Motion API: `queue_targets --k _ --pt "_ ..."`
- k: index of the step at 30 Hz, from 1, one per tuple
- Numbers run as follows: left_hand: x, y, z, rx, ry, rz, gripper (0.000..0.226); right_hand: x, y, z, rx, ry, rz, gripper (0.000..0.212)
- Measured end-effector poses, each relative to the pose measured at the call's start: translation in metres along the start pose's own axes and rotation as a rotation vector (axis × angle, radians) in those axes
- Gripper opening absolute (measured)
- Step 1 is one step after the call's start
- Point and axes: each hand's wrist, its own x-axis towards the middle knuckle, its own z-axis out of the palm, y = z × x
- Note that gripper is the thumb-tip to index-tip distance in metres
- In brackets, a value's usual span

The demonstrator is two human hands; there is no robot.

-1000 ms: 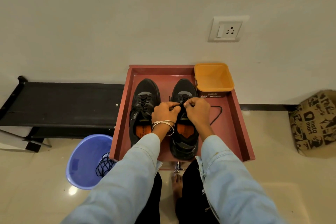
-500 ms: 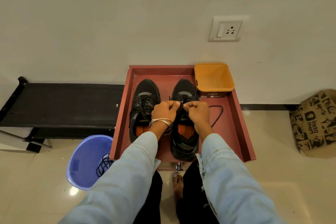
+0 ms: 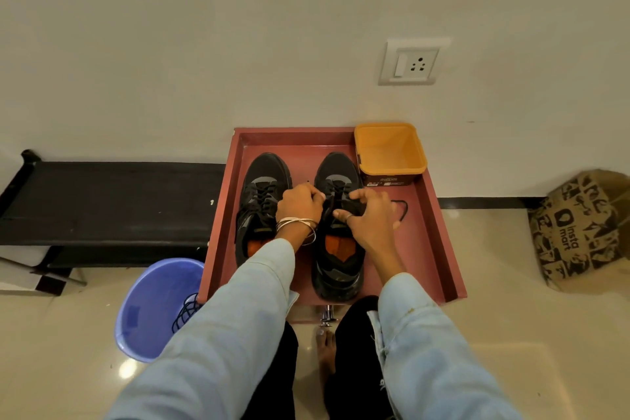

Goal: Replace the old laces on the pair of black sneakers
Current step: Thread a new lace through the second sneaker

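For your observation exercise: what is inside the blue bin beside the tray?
A tangle of black lace lies against the blue bin's near wall; its floor otherwise looks bare. The left sleeve hides the rest.

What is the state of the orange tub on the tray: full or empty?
Empty. The orange tub stands upright in the tray's far right corner, and its bare inside floor and walls show.

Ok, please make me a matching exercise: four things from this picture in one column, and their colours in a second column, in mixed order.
Things:
1. tray
2. square tub
3. round bin
4. sneakers

Colours:
A. black
B. blue
C. yellow-orange
D. reddish-brown

Pairs: 1-D, 2-C, 3-B, 4-A
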Motion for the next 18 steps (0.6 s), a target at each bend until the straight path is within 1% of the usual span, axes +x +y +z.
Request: queue_targets --k 1,2,4,5,7,8,10,11,13,14,15,16,17,18 --pt "0.001 0.0 -0.002 -0.04 -0.003 -0.032 0.021 -0.007 0.001 -0.002 -0.139 0.032 -0.029 0.038" --pt "0.001 0.001 -0.004 -0.101 0.001 -0.07 0.024 -0.014 0.002 -0.005 -0.214 0.044 -0.036 0.035" --pt "-0.001 0.007 -0.012 -0.295 0.028 -0.166 0.029 -0.026 0.005 -0.005 -0.29 0.039 -0.026 0.035" --pt "0.0 0.012 -0.017 -0.451 0.041 -0.231 0.03 -0.028 0.007 -0.003 -0.332 0.036 -0.013 0.038" --pt "-0.001 0.027 -0.035 -0.874 0.032 -0.387 0.026 -0.031 0.005 -0.001 -0.379 0.015 0.018 0.042" --pt "-0.003 0.035 -0.05 -1.098 0.013 -0.432 0.021 -0.034 0.004 -0.002 -0.382 0.0 0.032 0.042" --pt "-0.004 0.053 -0.084 -1.472 0.008 -0.432 0.013 -0.036 0.0 -0.003 -0.406 -0.023 0.045 0.04" --pt "-0.003 0.061 -0.103 -1.629 0.012 -0.393 0.014 -0.036 -0.001 -0.003 -0.421 -0.032 0.045 0.039" --pt "-0.006 0.075 -0.137 -1.874 0.014 -0.23 0.023 -0.036 0.0 -0.003 -0.432 -0.045 0.048 0.037" --pt "-0.009 0.08 -0.15 -1.913 0.006 -0.11 0.026 -0.034 0.001 -0.003 -0.436 -0.054 0.049 0.036" --pt "-0.011 0.084 -0.158 -1.862 -0.009 -0.002 0.026 -0.033 0.001 -0.002 -0.441 -0.063 0.049 0.035" --pt "-0.012 0.084 -0.159 -1.728 -0.015 0.065 0.024 -0.031 0.001 -0.001 -0.444 -0.072 0.051 0.033" --pt "-0.013 0.082 -0.154 -1.51 -0.002 0.104 0.021 -0.029 0.001 0.0 -0.444 -0.081 0.055 0.032" --pt "-0.013 0.076 -0.141 -1.211 0.011 0.132 0.017 -0.027 0.001 0.001 -0.441 -0.089 0.062 0.03"
